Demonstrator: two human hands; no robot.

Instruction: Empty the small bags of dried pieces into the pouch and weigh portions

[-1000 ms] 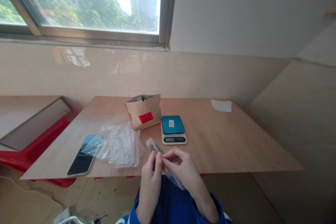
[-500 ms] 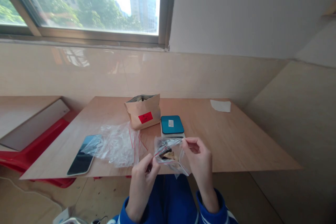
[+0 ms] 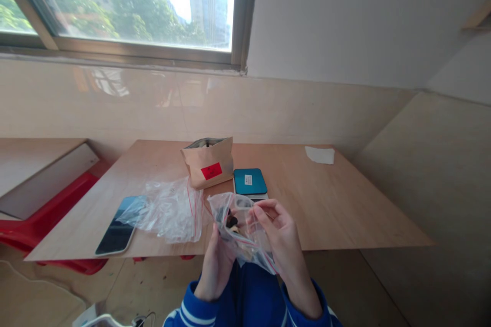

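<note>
A clear zip bag (image 3: 251, 242) with a red seal line is held between my hands over the table's front edge. Dark and pale pieces (image 3: 232, 222) show inside it; I cannot make out what they are. My left hand (image 3: 218, 260) wraps around the bag's left side from below, fingers partly hidden behind it. With thumb and fingertips, my right hand (image 3: 279, 232) pinches the bag's upper right rim. Just beyond the bag lies a small scale with a blue-green top (image 3: 250, 182) and a white label.
Behind stands an open brown paper pouch (image 3: 209, 166) with a red label. Left of my hands, a pile of clear zip bags (image 3: 172, 214) partly covers a phone (image 3: 118, 230). White paper (image 3: 319, 155) lies at the back right. A red stool (image 3: 57, 209) is at the left.
My left hand has shifted from pinching the bag's left edge to cupping its side. The bag has turned and its mouth looks wider; my right hand has moved slightly left.
</note>
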